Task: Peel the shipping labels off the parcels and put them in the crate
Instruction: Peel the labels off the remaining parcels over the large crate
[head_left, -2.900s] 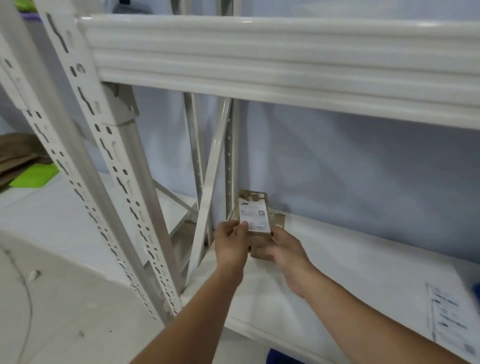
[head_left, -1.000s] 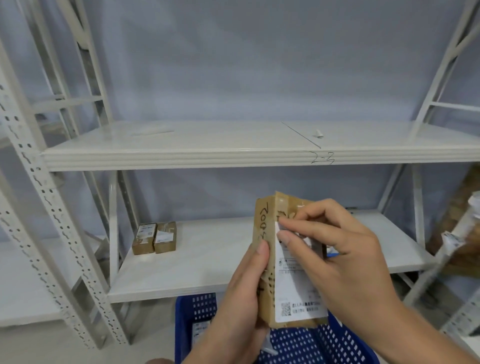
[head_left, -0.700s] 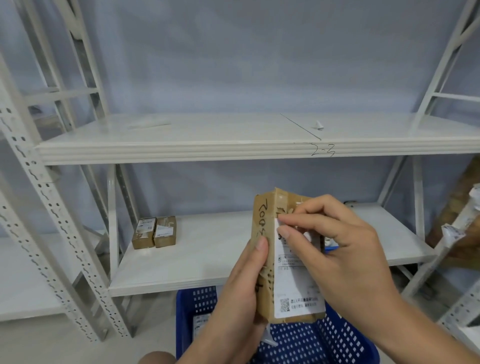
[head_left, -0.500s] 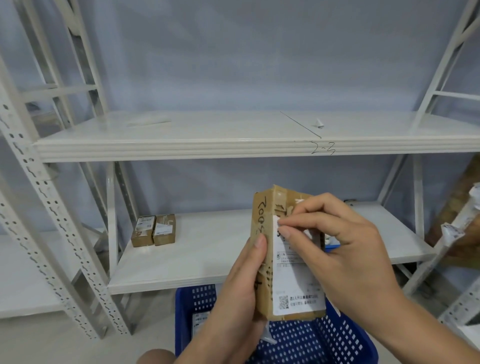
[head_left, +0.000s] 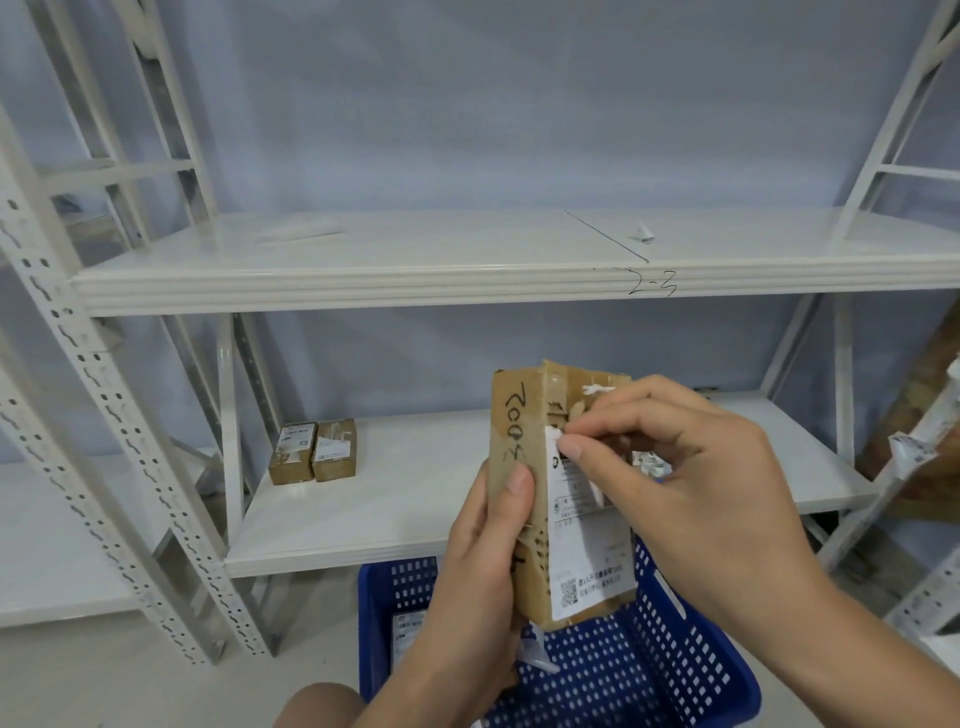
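My left hand (head_left: 483, 587) grips a brown cardboard parcel (head_left: 519, 415) upright, thumb on its left face, which bears handwritten numbers. A white shipping label (head_left: 592, 561) covers its front face. My right hand (head_left: 691, 493) pinches the label's top left corner between thumb and forefinger; the corner is lifted and torn paper shows above it. A blue perforated crate (head_left: 649, 670) sits on the floor right under the parcel, with a label (head_left: 408, 629) lying inside at its left.
Two more small labelled parcels (head_left: 314, 451) stand side by side on the left of the lower white shelf (head_left: 395, 519). The upper shelf (head_left: 415, 270) carries a paper scrap (head_left: 642, 232). Perforated rack posts (head_left: 98, 395) stand at left; cardboard and another rack at right.
My right thumb and forefinger have closed on the label's top corner and begun lifting it from the parcel. The parcel stays held over the crate. Earlier, I took it from the lower shelf.
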